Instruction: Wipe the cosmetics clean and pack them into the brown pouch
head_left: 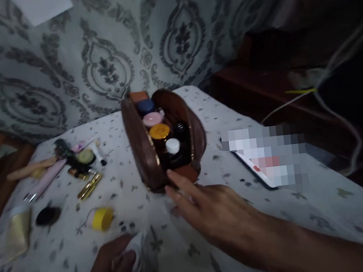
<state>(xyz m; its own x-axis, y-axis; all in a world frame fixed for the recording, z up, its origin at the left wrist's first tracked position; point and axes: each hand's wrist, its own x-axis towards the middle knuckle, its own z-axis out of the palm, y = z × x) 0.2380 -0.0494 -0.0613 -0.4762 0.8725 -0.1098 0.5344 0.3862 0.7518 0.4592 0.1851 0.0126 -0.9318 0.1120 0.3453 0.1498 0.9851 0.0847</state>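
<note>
A brown zip-up pouch (pixel 143 161) stands unzipped on the patterned cloth, its mouth facing up. Inside it are a dark blue lid (pixel 146 106), a pink round container (pixel 152 119), a jar with an amber-gold lid (pixel 160 131) and a bottle with a white cap (pixel 172 145). My right hand (pixel 205 211) reaches to the pouch's near end, fingers stretched out and the index fingertip at its edge. My left hand (pixel 114 266), at the bottom, is closed around a crumpled white cloth or tissue (pixel 137 257); its exact kind is unclear.
Left of the pouch lie a gold tube (pixel 90 186), a yellow-capped container (pixel 102 218), a black round item (pixel 47 215), a beige tube (pixel 18 233) and several other cosmetics. A phone-like device (pixel 264 157), partly pixelated, lies right. A white cable (pixel 342 123) hangs beyond it.
</note>
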